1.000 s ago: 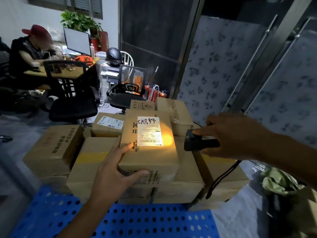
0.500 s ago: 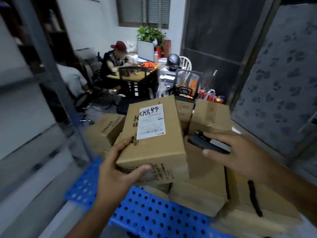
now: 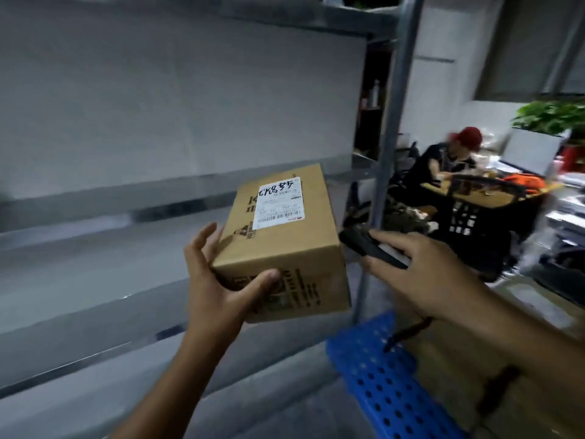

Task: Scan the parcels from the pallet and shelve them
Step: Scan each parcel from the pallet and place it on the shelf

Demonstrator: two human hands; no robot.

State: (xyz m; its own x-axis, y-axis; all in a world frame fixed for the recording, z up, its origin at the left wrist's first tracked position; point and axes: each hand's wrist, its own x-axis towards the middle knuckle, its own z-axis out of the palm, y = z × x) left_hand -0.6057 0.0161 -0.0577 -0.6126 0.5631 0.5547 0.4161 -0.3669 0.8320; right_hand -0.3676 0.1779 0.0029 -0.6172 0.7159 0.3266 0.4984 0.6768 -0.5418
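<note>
1. The left hand grips a cardboard parcel at its near left corner. The thumb is pressed on the near face and the fingers are spread along the left side.
2. The parcel is held in the air at the frame's centre, in front of the grey metal shelves. These fill the view from 7 to 12 o'clock.
3. A white label with handwritten marks sits toward the 12 o'clock end of the parcel's top face.
4. The right hand is curled around a black scanner, just beside the parcel at its 3 o'clock.
5. A blue perforated pallet lies at 5 o'clock, with cardboard boxes on it.
6. At 2 o'clock a person in a red cap sits at a worktop.
</note>
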